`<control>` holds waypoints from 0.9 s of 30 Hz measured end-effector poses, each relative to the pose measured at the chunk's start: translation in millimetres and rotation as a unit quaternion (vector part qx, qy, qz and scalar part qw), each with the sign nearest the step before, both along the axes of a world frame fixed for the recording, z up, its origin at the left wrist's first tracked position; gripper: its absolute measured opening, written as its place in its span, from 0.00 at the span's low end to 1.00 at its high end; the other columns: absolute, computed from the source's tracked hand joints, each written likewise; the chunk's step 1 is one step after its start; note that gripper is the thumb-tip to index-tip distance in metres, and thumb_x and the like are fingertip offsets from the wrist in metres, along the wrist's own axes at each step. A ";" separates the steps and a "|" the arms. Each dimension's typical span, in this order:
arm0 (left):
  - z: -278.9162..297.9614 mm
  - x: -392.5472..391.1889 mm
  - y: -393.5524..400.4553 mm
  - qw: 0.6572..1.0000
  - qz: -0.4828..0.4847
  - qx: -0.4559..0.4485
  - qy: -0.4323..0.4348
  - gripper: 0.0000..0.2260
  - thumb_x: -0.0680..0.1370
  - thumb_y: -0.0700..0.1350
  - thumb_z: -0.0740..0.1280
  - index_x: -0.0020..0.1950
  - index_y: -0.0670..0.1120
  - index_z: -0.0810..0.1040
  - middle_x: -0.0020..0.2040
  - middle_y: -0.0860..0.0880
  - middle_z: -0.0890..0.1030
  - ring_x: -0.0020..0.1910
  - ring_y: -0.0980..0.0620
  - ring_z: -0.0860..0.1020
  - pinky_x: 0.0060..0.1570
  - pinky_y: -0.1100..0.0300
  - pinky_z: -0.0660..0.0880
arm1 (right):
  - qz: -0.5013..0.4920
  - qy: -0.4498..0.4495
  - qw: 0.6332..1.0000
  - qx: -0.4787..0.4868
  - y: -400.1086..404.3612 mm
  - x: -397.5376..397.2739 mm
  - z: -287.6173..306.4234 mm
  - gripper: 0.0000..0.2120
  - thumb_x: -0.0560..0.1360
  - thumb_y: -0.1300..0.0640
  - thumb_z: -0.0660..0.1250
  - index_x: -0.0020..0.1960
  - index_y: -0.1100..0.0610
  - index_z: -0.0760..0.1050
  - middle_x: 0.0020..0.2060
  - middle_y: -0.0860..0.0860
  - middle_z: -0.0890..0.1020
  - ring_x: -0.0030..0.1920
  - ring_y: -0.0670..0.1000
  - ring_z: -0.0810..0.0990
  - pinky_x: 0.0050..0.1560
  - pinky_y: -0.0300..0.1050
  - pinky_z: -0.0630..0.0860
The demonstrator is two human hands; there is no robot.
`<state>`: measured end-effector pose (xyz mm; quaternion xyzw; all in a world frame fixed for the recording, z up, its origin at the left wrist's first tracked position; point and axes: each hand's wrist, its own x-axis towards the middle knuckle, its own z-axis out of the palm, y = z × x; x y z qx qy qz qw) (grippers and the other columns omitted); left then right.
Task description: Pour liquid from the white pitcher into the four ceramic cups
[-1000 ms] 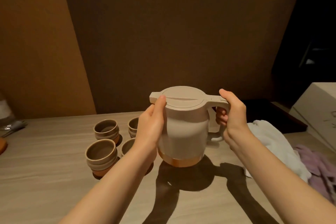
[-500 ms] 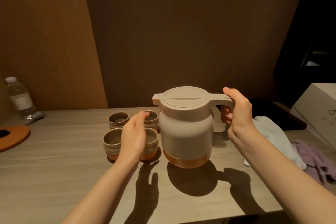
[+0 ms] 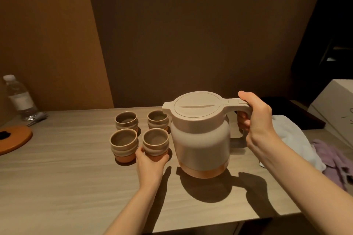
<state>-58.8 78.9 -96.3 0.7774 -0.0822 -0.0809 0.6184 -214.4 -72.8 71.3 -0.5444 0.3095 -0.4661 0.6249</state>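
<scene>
Down from above the cups, the left hand (image 3: 150, 164) now cups the near-right cup (image 3: 155, 141) beside the white pitcher (image 3: 200, 139) — likely steadying it — while the right hand (image 3: 256, 118) stays clenched on the pitcher's handle (image 3: 240, 106).

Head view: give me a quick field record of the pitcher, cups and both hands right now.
pitcher: white pitcher, upright, lid on, spout toward the cups
right hand: right hand closed around the pitcher handle
left hand: left hand gripping the near right cup at its base
cups: four in a two-by-two group; near left cup, far left cup, far right cup
cup contents: no liquid visible in any cup
pouring: not started
table: wooden table
</scene>
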 end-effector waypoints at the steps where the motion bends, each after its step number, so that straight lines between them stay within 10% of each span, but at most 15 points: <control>1: 0.3 1.5 -3.1 1.000 0.002 0.005 -0.009 0.41 0.64 0.43 0.81 0.71 0.47 0.62 0.67 0.46 0.72 0.67 0.45 0.72 0.64 0.49 0.71 | -0.001 -0.001 1.000 0.002 0.0 0.0 -1.6 0.18 0.71 0.48 0.68 0.26 0.54 0.71 0.19 0.46 0.72 0.21 0.44 0.67 0.24 0.38 0.62; 27: 54.7 14.1 9.6 0.974 0.017 0.028 -0.223 0.45 0.57 0.53 0.83 0.69 0.53 0.64 0.63 0.51 0.73 0.63 0.49 0.71 0.57 0.51 0.75 | -0.013 -0.004 1.000 0.026 -7.3 -11.8 -16.3 0.21 0.71 0.47 0.67 0.20 0.51 0.73 0.19 0.45 0.73 0.25 0.45 0.69 0.31 0.42 0.63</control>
